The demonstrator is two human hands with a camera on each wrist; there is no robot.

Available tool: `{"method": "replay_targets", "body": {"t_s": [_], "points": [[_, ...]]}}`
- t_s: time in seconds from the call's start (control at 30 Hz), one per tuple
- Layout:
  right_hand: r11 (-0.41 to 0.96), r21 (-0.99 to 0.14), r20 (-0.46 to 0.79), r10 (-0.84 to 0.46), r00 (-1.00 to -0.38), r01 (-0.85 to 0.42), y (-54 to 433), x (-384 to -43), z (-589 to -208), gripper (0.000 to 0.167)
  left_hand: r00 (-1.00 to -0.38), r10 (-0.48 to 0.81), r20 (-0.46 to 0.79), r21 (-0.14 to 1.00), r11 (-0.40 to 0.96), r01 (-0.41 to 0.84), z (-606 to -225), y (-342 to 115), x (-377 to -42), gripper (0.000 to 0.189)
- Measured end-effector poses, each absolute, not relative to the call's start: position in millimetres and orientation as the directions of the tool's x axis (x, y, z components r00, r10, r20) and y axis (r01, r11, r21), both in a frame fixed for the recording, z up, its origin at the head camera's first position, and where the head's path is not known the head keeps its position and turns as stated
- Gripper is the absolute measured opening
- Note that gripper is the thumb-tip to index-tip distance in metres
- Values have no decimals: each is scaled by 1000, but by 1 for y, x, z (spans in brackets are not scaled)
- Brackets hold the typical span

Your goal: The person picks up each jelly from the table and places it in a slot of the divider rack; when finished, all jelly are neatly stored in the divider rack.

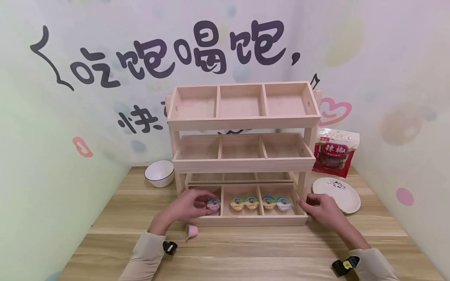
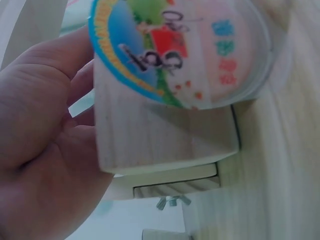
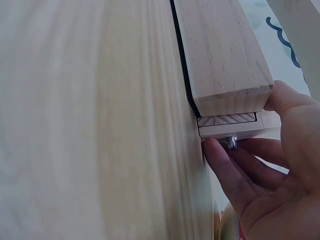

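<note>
A three-tier wooden rack (image 1: 242, 124) with divided trays stands on the table. My left hand (image 1: 191, 203) reaches into the bottom tray's left compartment, thumb and fingers around a small jelly cup (image 1: 213, 204) with a printed lid; its fingertips are hidden in the left wrist view. My right hand (image 1: 321, 208) grips the right end of the bottom tray (image 3: 230, 92), thumb at the top edge, fingers along the outer side by a metal screw (image 3: 232, 143). Two jelly cups (image 1: 244, 203) sit in the middle compartment and two more jelly cups (image 1: 276, 203) in the right one.
Another jelly cup (image 1: 191, 231), pink, lies on its side before the tray. A white bowl (image 1: 159, 174) stands left of the rack. To the right are a white plate (image 1: 346, 197) and a red-and-white food bag (image 1: 334, 154). A printed wall rises behind.
</note>
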State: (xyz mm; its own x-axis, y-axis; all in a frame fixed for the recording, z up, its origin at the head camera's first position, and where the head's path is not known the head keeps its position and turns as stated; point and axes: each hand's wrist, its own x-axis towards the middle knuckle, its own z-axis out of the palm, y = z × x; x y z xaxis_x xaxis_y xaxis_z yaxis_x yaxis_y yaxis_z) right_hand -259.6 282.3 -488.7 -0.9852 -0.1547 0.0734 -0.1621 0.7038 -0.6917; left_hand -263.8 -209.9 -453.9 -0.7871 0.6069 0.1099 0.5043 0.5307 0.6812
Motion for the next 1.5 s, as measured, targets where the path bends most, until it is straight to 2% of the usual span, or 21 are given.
{"method": "replay_targets", "body": {"t_s": [0.2,0.5,0.67,0.9,1.13,1.5], "points": [[702,-692,81,-154,-985,-167,282,-260,-490,44,-783,591,191,607,557,568,-448,-221,-251,47],[706,-687,90,-153,-984,-172,284,-260,-490,43,-765,548,338,501,583,640,-445,-235,-222,40],[709,-683,90,-157,-983,-176,282,-260,-489,42,-726,550,412,428,587,687,-445,-246,-203,36],[710,-684,80,-153,-985,-166,282,-259,-487,39,-706,574,414,363,607,707,-447,-252,-185,33],[705,-691,77,-149,-986,-161,283,-259,-488,43,-678,605,417,359,576,735,-448,-252,-175,33],[700,-697,69,-146,-987,-152,284,-260,-490,46,-720,601,346,371,617,694,-456,-260,-167,41]]}}
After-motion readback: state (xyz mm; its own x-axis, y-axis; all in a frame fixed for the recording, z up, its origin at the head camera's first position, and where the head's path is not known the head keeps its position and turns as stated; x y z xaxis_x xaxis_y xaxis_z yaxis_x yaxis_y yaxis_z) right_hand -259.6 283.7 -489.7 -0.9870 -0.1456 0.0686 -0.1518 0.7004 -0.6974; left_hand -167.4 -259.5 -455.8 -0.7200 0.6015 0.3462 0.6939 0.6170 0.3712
